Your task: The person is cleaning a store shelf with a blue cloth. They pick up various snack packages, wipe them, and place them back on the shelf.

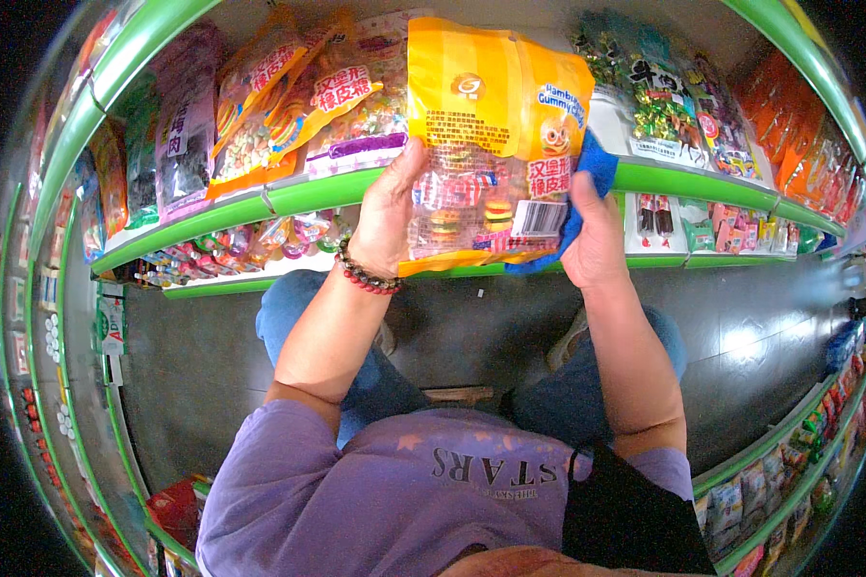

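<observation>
Between my hands is a yellow plastic bag of gummy candy (469, 144), held up before the shelf with its printed back and barcode towards me. My left hand (390, 213) grips its left edge, thumb on the near face; a beaded bracelet (366, 272) circles that wrist. At the right edge, my right hand (595, 231) holds the bag together with a blue cloth (600, 164). The cloth lies partly behind the bag, so most of it is hidden. Through the clear lower part of the bag, small burger-shaped candies in wrappers show.
A green-edged shelf (317, 184) spans the front, holding orange candy bags (256, 137), a purple bag (184, 137) and green-wrapped candy (657, 108). Packets (736, 227) fill the tier below. My knees flank the dark tiled floor (469, 332). More shelving (772, 447) stands at right and left.
</observation>
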Motion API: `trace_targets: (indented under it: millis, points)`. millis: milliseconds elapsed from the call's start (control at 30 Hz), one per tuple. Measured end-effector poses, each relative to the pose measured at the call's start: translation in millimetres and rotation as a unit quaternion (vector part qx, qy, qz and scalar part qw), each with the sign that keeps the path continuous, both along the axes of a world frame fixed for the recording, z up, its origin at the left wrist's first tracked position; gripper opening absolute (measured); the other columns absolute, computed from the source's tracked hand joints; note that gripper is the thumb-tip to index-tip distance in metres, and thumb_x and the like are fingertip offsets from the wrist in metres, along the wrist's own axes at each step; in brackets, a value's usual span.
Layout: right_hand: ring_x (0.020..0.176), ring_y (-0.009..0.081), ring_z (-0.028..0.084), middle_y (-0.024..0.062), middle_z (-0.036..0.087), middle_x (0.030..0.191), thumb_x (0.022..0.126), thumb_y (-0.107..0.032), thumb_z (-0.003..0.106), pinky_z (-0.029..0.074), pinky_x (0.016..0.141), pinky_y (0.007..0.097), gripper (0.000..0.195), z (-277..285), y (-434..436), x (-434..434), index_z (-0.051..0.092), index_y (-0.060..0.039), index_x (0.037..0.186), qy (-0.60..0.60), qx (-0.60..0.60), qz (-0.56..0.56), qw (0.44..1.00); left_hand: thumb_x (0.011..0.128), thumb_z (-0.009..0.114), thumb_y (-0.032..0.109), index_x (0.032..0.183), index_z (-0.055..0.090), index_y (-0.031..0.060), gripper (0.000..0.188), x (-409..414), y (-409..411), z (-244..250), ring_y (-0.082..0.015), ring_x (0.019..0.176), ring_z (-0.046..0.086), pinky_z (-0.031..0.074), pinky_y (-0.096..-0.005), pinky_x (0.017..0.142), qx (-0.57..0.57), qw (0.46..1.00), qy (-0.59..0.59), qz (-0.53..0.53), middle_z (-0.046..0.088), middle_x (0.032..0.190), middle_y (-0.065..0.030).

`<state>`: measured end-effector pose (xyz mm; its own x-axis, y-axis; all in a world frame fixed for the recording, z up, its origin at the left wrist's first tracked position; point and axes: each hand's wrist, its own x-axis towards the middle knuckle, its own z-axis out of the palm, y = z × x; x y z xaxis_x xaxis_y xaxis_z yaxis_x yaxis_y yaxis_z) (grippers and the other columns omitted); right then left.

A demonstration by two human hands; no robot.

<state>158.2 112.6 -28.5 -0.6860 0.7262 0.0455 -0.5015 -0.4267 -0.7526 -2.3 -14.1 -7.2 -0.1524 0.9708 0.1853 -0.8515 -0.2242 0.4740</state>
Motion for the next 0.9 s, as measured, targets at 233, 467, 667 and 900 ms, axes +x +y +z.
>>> trace_targets:
  millis: [233, 467, 667, 900]
  points:
    - [0.09, 0.0177, 0.062, 0.0063, 0.064, 0.101, 0.077, -0.005, 0.066, 0.05, 0.081, 0.0337, 0.034, 3.5, 1.2, -0.9, 0.056, -0.0035, 0.11, -0.037, -0.007, 0.026, 0.999, 0.092, 0.038, 0.05, 0.131, 0.038, 0.0004, 0.063, 4.5, -3.2, 3.1, -0.0236, 0.113, 0.051, 0.042, -0.0388, 0.095, -0.136, 0.978, 0.121, 0.104, 0.048, 0.127, -0.0143]
    - [0.09, 0.0182, 0.062, 0.0066, 0.064, 0.101, 0.076, -0.005, 0.066, 0.049, 0.082, 0.0337, 0.035, 3.5, 1.8, -1.2, 0.057, -0.004, 0.11, -0.044, -0.003, 0.015, 0.999, 0.091, 0.039, 0.053, 0.131, 0.037, -0.0001, 0.067, 6.7, -1.9, 4.6, -0.0248, 0.113, 0.051, 0.042, -0.0394, 0.096, -0.113, 0.988, 0.072, 0.074, 0.048, 0.127, -0.0147]
    - [0.091, 0.0182, 0.062, 0.0065, 0.064, 0.102, 0.077, -0.005, 0.065, 0.049, 0.083, 0.0335, 0.034, 3.9, 0.9, -1.3, 0.057, -0.004, 0.11, -0.05, -0.004, 0.017, 0.999, 0.089, 0.044, 0.051, 0.132, 0.036, 0.0011, 0.066, 8.1, -2.6, 4.1, -0.0258, 0.113, 0.051, 0.042, -0.0405, 0.096, -0.091, 0.991, 0.073, 0.062, 0.049, 0.126, -0.0151]
    - [0.09, 0.0179, 0.062, 0.0062, 0.064, 0.101, 0.077, -0.006, 0.065, 0.049, 0.083, 0.0337, 0.034, 2.1, 0.9, -2.0, 0.057, -0.0042, 0.11, -0.049, -0.007, 0.017, 0.999, 0.089, 0.048, 0.048, 0.132, 0.035, 0.0024, 0.064, 10.9, -3.7, 9.0, -0.0271, 0.112, 0.052, 0.042, -0.0422, 0.095, -0.069, 0.995, 0.064, 0.04, 0.049, 0.126, -0.0154]
